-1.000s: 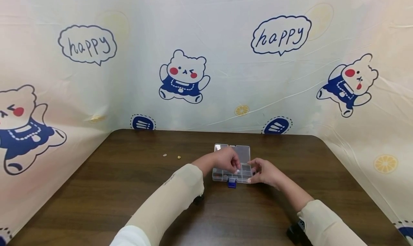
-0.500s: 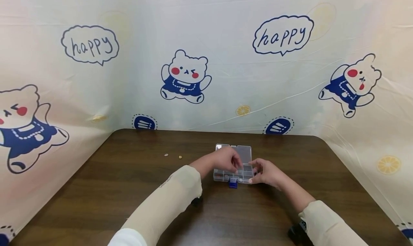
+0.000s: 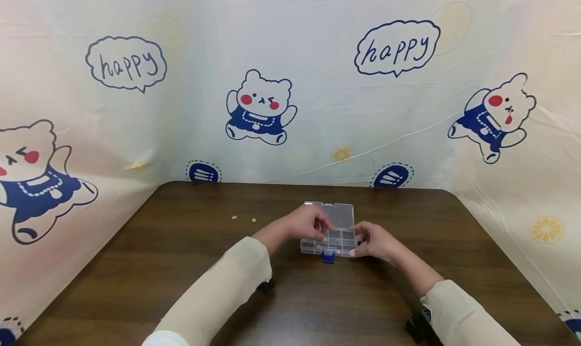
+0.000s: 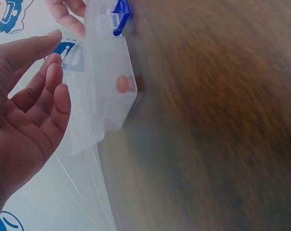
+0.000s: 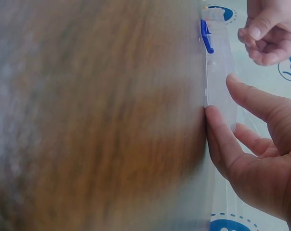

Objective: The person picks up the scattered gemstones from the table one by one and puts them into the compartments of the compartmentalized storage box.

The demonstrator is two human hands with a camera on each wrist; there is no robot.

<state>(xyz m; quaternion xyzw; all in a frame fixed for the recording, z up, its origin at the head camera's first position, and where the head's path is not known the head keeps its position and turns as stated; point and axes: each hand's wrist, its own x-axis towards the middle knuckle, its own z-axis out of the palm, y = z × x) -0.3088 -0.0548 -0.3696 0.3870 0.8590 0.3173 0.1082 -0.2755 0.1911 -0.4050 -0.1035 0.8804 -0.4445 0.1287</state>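
A clear plastic compartment box point(image 3: 341, 243) lies on the table with its lid point(image 3: 341, 215) swung back and a blue latch point(image 3: 328, 257) at its front. My left hand point(image 3: 310, 223) hovers over the box's left compartments, thumb and fingers apart. In the left wrist view that hand point(image 4: 32, 96) shows nothing between its fingertips. An orange-red bead-like piece point(image 4: 123, 84) sits inside the box's end compartment. My right hand point(image 3: 374, 242) holds the box's right end, thumb at the front corner and fingers at the back. In the right wrist view its fingers point(image 5: 222, 137) touch the box wall.
Two tiny pieces lie on the brown table point(image 3: 190, 265) left of the box: a whitish one point(image 3: 234, 217) and a yellowish one point(image 3: 254, 220). A printed cloth point(image 3: 317, 83) hangs behind the table and at both sides.
My left hand has moved left over the box and its fingers have spread, uncovering the middle compartments. The right hand and the box stay in place.
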